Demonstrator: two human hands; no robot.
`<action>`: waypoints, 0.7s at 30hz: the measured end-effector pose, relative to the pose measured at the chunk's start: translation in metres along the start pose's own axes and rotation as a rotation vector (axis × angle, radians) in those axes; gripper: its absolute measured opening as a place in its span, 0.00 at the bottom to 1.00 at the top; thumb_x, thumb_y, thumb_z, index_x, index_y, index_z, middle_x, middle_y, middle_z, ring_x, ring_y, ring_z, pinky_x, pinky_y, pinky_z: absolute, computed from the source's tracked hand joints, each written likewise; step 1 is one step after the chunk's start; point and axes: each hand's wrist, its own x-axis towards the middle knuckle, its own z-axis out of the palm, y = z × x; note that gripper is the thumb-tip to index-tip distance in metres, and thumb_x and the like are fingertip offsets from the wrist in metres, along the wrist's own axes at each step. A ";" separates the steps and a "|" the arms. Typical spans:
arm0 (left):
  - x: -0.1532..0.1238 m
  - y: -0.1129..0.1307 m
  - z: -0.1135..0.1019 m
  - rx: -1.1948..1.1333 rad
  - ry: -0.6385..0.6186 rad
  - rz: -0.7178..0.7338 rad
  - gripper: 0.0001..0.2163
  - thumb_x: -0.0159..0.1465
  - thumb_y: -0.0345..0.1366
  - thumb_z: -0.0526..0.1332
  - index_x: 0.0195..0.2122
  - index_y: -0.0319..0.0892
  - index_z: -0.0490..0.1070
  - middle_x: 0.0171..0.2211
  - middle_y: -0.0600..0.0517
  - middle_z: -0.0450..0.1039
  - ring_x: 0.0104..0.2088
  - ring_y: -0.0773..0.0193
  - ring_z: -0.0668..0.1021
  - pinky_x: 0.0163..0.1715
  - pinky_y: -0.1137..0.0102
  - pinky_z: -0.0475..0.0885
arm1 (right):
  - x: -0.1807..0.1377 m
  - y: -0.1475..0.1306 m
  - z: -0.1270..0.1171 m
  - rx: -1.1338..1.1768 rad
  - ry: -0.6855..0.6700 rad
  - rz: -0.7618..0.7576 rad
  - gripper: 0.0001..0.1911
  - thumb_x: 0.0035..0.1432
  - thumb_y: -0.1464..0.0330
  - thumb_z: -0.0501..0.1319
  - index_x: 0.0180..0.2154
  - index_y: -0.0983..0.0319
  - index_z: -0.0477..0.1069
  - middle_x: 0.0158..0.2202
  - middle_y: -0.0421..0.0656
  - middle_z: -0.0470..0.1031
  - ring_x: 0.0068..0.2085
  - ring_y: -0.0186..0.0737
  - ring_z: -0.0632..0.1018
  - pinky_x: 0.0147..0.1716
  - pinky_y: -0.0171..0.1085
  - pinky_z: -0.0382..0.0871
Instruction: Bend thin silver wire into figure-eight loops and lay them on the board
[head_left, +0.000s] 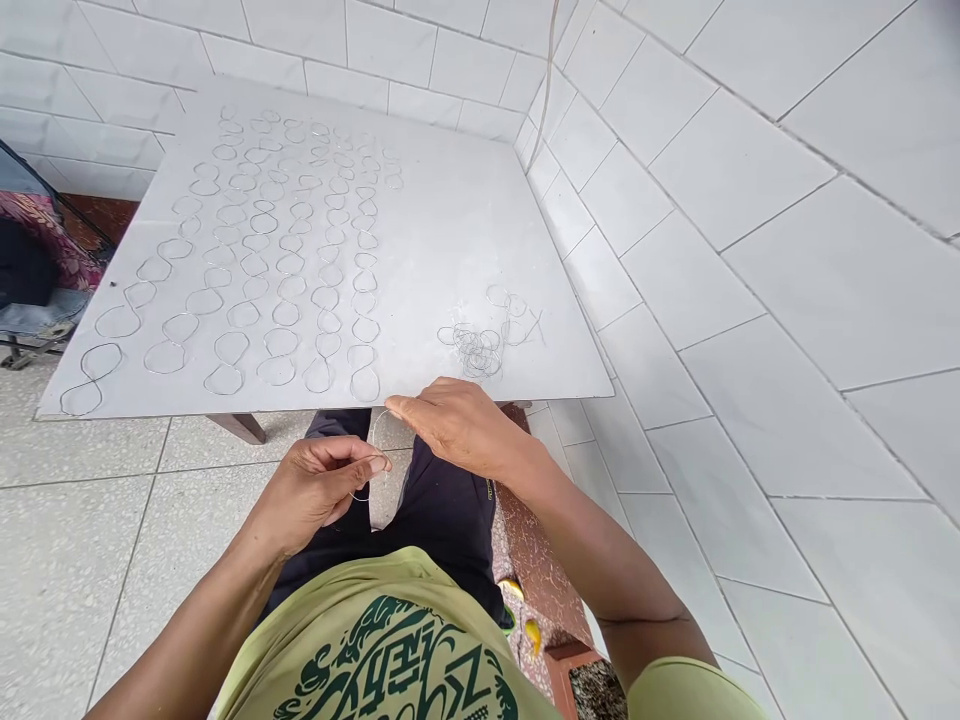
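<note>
Head view: left hand (315, 490) and right hand (457, 425) each pinch what seems one wire loop (373, 430).

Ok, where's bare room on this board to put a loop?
The board is bare along its right side, between the rows of loops and the wall, beyond the tangled pile. A narrow gap separates rows and pile. Left and middle are crowded.

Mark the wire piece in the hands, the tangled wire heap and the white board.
wire piece (372, 435): head view, its thin curved strand.
tangled wire heap (478, 352): head view, its middle.
white board (465, 220): head view, bare surface.
</note>
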 end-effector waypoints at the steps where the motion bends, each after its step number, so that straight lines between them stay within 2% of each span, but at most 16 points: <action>1: 0.001 -0.001 -0.001 -0.020 0.022 0.004 0.17 0.54 0.48 0.78 0.33 0.39 0.83 0.21 0.59 0.62 0.15 0.80 0.56 0.13 0.79 0.48 | 0.000 -0.002 0.002 0.006 -0.006 0.028 0.14 0.77 0.73 0.50 0.49 0.64 0.74 0.25 0.38 0.70 0.27 0.36 0.65 0.34 0.38 0.57; 3: 0.002 -0.003 -0.004 -0.054 0.049 -0.001 0.17 0.53 0.48 0.78 0.33 0.39 0.84 0.21 0.58 0.64 0.15 0.80 0.56 0.13 0.79 0.48 | -0.001 -0.008 0.004 0.030 -0.007 0.071 0.14 0.77 0.72 0.49 0.45 0.64 0.74 0.25 0.39 0.70 0.26 0.35 0.63 0.34 0.38 0.57; 7: 0.004 -0.004 -0.006 -0.080 0.037 -0.046 0.17 0.51 0.47 0.80 0.30 0.38 0.83 0.19 0.59 0.62 0.15 0.79 0.56 0.12 0.80 0.47 | 0.001 -0.011 0.000 0.050 -0.003 0.082 0.19 0.79 0.63 0.51 0.36 0.63 0.72 0.26 0.41 0.71 0.28 0.35 0.65 0.35 0.38 0.57; 12: 0.007 -0.001 -0.002 -0.101 0.053 -0.053 0.17 0.49 0.46 0.80 0.30 0.38 0.83 0.20 0.58 0.64 0.16 0.79 0.57 0.12 0.80 0.48 | 0.005 -0.008 0.000 0.083 -0.050 0.184 0.20 0.78 0.62 0.51 0.33 0.62 0.69 0.22 0.37 0.63 0.25 0.34 0.58 0.29 0.38 0.48; 17: 0.008 -0.003 0.000 -0.120 0.092 -0.030 0.17 0.50 0.46 0.80 0.30 0.38 0.83 0.19 0.59 0.61 0.16 0.79 0.56 0.13 0.80 0.49 | 0.002 -0.017 0.015 0.379 -0.004 0.404 0.17 0.76 0.63 0.54 0.31 0.60 0.63 0.21 0.33 0.55 0.23 0.32 0.55 0.26 0.35 0.47; 21: 0.010 -0.006 -0.008 -0.095 0.027 -0.089 0.17 0.51 0.46 0.80 0.31 0.38 0.83 0.20 0.58 0.63 0.16 0.80 0.56 0.12 0.80 0.48 | -0.001 -0.022 0.023 0.587 0.033 0.536 0.18 0.73 0.63 0.56 0.28 0.59 0.60 0.20 0.32 0.55 0.23 0.30 0.57 0.25 0.34 0.48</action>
